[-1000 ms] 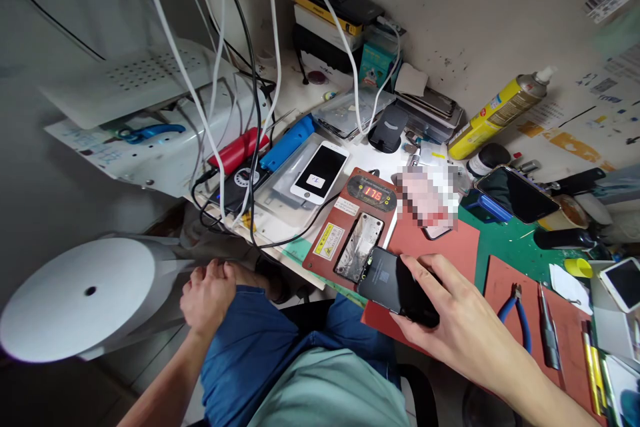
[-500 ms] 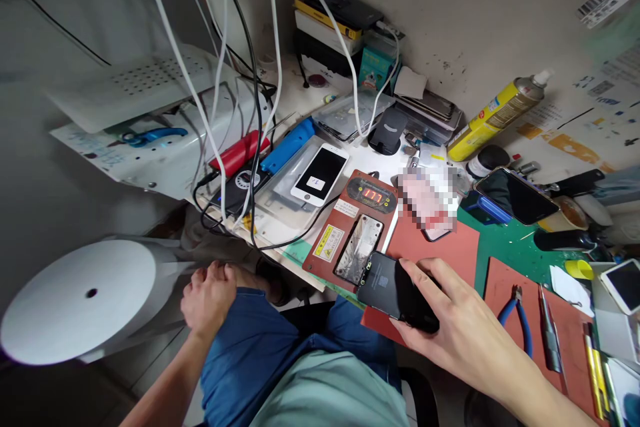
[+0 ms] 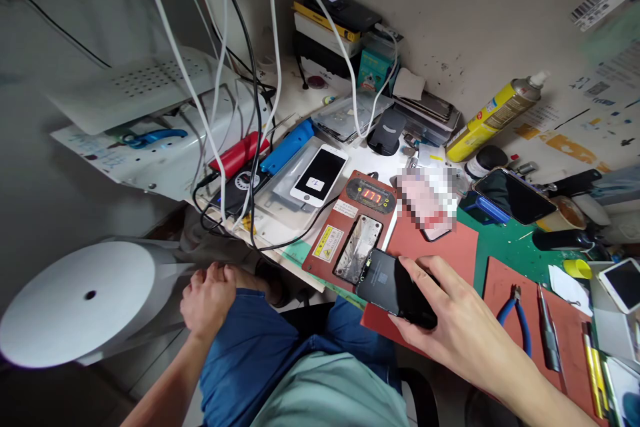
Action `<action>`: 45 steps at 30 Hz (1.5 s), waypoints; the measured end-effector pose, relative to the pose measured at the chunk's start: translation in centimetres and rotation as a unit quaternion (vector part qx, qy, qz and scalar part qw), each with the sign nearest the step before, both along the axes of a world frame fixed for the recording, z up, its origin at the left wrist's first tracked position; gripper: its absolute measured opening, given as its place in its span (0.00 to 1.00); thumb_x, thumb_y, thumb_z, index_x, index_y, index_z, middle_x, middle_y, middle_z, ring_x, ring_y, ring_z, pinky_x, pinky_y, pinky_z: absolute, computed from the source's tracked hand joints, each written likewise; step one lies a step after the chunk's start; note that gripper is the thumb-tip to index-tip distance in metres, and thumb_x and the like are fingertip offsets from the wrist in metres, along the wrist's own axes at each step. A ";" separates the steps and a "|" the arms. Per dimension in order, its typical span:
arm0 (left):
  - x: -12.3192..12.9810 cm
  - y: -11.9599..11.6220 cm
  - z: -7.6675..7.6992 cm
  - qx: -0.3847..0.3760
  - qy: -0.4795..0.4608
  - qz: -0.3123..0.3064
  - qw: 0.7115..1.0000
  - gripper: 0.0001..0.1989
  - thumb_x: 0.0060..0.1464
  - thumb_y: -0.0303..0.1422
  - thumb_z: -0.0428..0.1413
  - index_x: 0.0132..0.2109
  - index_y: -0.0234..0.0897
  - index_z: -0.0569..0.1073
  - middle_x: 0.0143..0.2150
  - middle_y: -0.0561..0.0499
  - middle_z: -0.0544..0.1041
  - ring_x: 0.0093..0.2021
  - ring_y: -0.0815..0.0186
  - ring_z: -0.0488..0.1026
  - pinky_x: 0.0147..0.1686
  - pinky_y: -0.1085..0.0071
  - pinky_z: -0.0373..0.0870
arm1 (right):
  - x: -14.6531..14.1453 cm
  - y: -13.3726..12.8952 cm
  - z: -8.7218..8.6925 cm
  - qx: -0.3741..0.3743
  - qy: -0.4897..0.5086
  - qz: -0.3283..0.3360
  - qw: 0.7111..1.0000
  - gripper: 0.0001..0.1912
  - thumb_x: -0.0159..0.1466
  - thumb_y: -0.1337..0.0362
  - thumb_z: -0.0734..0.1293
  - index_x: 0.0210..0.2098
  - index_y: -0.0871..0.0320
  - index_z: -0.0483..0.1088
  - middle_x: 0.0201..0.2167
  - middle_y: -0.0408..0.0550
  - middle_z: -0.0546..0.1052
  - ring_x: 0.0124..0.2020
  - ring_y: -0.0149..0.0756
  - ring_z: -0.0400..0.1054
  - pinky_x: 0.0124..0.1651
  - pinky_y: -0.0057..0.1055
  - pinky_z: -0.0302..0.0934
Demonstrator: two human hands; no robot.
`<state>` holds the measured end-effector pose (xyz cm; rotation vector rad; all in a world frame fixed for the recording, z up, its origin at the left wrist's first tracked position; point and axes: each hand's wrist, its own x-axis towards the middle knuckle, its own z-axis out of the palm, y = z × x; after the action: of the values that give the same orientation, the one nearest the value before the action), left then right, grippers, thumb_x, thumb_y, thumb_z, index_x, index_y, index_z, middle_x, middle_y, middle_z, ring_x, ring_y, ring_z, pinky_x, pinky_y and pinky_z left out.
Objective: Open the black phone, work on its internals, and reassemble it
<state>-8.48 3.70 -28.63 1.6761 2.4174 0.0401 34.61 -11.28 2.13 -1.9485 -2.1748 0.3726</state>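
My right hand [image 3: 453, 307] grips a phone screen [image 3: 384, 280] by its lower end, thumb and fingers on opposite edges. The screen's dark back plate faces up, and small parts show at its far end. That end lies over the near edge of the metal plate [image 3: 359, 248] on a brown heating station [image 3: 324, 217]; whether they touch I cannot tell. The station's red display [image 3: 372, 195] reads 177. My left hand [image 3: 209, 298] rests on my left knee, fingers curled in, holding nothing.
A white phone [image 3: 319, 175] lies on a clear tray left of the station. Blue-handled cutters [image 3: 520, 320] and a screwdriver [image 3: 549, 340] lie on a brown mat to the right. Cables [image 3: 254, 100] hang across the left side. A yellow spray can [image 3: 493, 119] stands at the back.
The view has shifted very slightly. Both hands and the phone screen stay practically where they were.
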 end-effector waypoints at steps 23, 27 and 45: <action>-0.3 0.1 -0.2 -0.004 0.000 -0.006 1.000 0.35 0.72 0.53 0.39 0.73 0.39 0.70 0.70 0.29 0.72 0.63 0.33 0.74 0.59 0.41 0.73 | 0.1 0.1 -0.3 -0.004 -0.006 -0.002 1.000 0.31 0.71 0.55 0.72 0.69 0.59 0.66 0.53 0.59 0.74 0.48 0.50 0.78 0.49 0.52 0.82; -0.1 0.1 0.0 -0.004 0.001 -0.012 1.000 0.36 0.73 0.53 0.37 0.72 0.39 0.71 0.69 0.30 0.73 0.62 0.32 0.75 0.58 0.41 0.73 | 0.2 0.1 -0.3 -0.010 -0.008 -0.006 1.000 0.31 0.71 0.54 0.72 0.69 0.59 0.66 0.54 0.59 0.73 0.49 0.51 0.78 0.51 0.53 0.82; -0.4 0.0 -0.8 0.009 0.008 -0.010 1.000 0.35 0.73 0.52 0.39 0.73 0.38 0.71 0.70 0.30 0.73 0.61 0.32 0.75 0.57 0.40 0.74 | 0.3 0.2 -0.7 0.004 -0.006 -0.011 1.000 0.31 0.71 0.55 0.72 0.69 0.59 0.66 0.53 0.59 0.73 0.48 0.51 0.78 0.50 0.53 0.82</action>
<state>-8.87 3.67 -29.46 1.7139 2.4202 0.0459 34.93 -11.04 1.46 -1.9730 -2.1571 0.3487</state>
